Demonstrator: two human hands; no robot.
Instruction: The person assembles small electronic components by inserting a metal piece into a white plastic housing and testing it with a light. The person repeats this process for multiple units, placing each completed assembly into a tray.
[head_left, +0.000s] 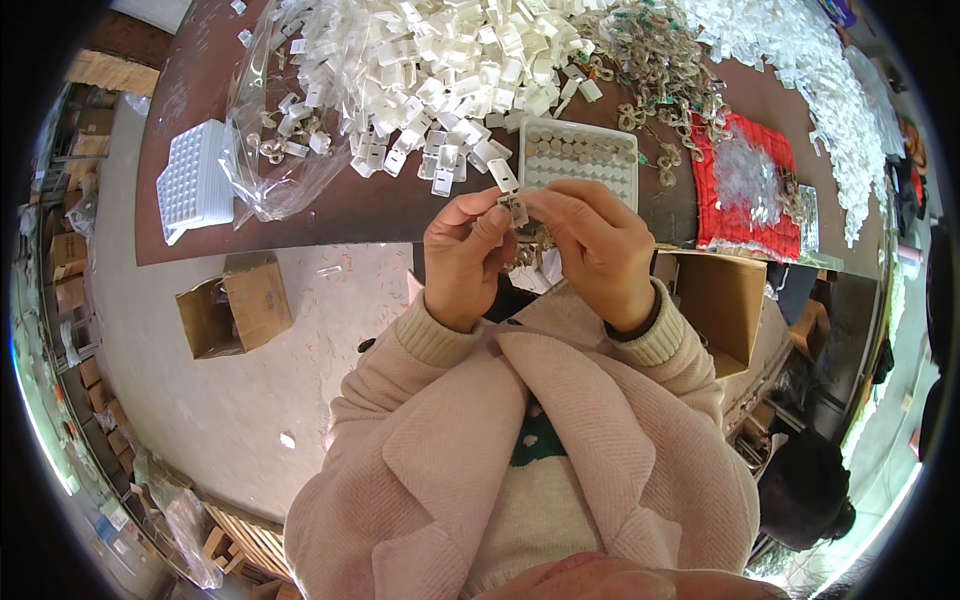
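Note:
Both my hands meet in front of my chest, near the table's front edge. Between the fingertips of my left hand (466, 262) is a small plastic housing (513, 207), whitish and partly see-through. My right hand (606, 258) pinches at the same housing from the other side; its fingertips are partly hidden. Just beyond sits a white plastic piece (502, 176), and I cannot tell whether it touches the housing. A small coiled wire bundle (524, 258) hangs below, between the hands. Behind them a white tray (624, 188) holds rows of small round parts.
A heap of white plastic housings (430, 70) covers the table's far middle, beside coiled wire bundles (655, 65). Stacked white trays (195, 178) stand left. At right lie a red cloth (735, 220) and clear plastic pieces (790, 80). Cardboard boxes (260, 305) sit below.

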